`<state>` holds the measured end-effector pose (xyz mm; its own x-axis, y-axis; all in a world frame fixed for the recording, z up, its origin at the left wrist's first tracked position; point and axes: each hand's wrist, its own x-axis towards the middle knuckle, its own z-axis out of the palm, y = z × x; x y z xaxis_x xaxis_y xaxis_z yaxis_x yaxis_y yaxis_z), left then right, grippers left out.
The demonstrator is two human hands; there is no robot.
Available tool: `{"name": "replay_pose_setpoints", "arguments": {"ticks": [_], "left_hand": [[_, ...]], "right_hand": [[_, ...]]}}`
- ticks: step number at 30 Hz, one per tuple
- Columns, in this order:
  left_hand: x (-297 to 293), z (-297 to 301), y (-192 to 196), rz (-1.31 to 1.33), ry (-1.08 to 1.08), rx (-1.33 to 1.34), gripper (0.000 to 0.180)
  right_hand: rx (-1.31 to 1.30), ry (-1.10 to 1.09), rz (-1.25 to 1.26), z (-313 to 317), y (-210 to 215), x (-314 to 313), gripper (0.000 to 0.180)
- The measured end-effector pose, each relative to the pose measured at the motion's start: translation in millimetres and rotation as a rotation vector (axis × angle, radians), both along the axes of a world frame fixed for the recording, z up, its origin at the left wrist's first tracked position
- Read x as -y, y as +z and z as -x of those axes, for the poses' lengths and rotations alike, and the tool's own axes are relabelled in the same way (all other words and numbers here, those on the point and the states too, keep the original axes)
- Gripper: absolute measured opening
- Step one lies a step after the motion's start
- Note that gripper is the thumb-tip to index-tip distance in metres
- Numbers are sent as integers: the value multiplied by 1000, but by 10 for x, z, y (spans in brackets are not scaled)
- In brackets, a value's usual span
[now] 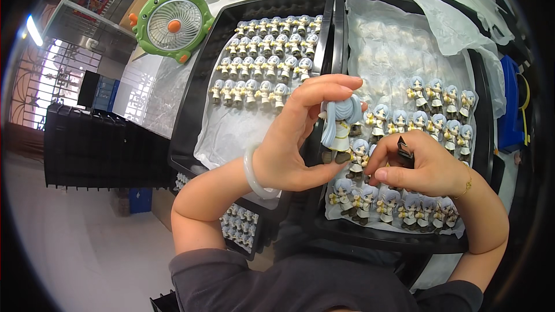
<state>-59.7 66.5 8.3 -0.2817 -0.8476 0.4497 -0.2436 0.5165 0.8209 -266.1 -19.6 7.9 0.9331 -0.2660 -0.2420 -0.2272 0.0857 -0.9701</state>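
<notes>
While my left fingers (332,82), half-spread, pinch a blue-haired figurine (341,122) head-to-feet above the black tray (393,242), nine-o'clock side | right fingers (386,149) curl round a dark tool (405,151), four o'clock | slack thumb risks a drop, scuffing figurine rows (389,207) below

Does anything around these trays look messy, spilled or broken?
Only the white sheet stands out: it is crumpled over the far right corner of the right-hand tray, not lying flat. I see no spill or plainly broken figures, though they are too small to check closely.
</notes>
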Motion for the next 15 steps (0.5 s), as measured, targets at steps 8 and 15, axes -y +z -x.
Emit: {"name": "replay_pose_setpoints", "arguments": {"ticks": [8, 15], "left_hand": [[1, 3, -46, 60, 68, 59, 82], [-14, -24, 32, 257, 311, 472, 68]], "right_hand": [[-30, -9, -18, -7, 28, -8, 16], [-63, -4, -30, -3, 73, 0, 16]]}}
